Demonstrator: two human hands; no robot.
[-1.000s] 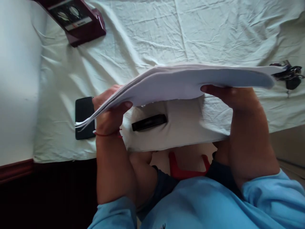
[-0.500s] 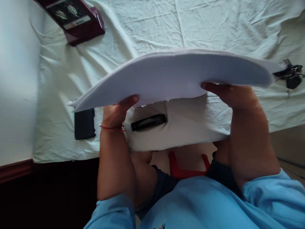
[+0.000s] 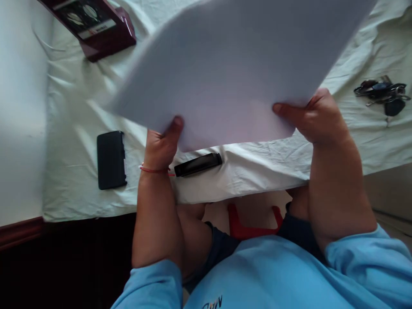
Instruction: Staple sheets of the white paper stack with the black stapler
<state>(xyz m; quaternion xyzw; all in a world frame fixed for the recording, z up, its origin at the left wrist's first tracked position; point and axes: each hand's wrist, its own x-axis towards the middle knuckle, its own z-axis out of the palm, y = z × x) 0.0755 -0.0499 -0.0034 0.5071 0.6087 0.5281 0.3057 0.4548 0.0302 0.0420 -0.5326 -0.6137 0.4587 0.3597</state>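
White paper (image 3: 231, 73), seemingly a stack of sheets, is held up above the cloth-covered table and bends in a curve. My left hand (image 3: 164, 143) grips its lower left part, thumb on the near face. On the right, my right hand (image 3: 310, 113) pinches the lower right part in the same way. The fingers behind the paper are mostly hidden. Just below the paper's lower edge, a black stapler-like object (image 3: 198, 165) lies on the cloth, close to my left wrist.
A flat black case (image 3: 111, 160) lies on the left of the pale green tablecloth (image 3: 74, 171). Behind it stands a dark red box-like object (image 3: 107, 40). A bunch of keys (image 3: 383, 94) rests at the right. Under the table edge is a red stool (image 3: 246, 229).
The paper has tipped up, so its broad face now shows and its far edge reaches the top of view. Its right end has come away from over the keys. Both hands still hold it.
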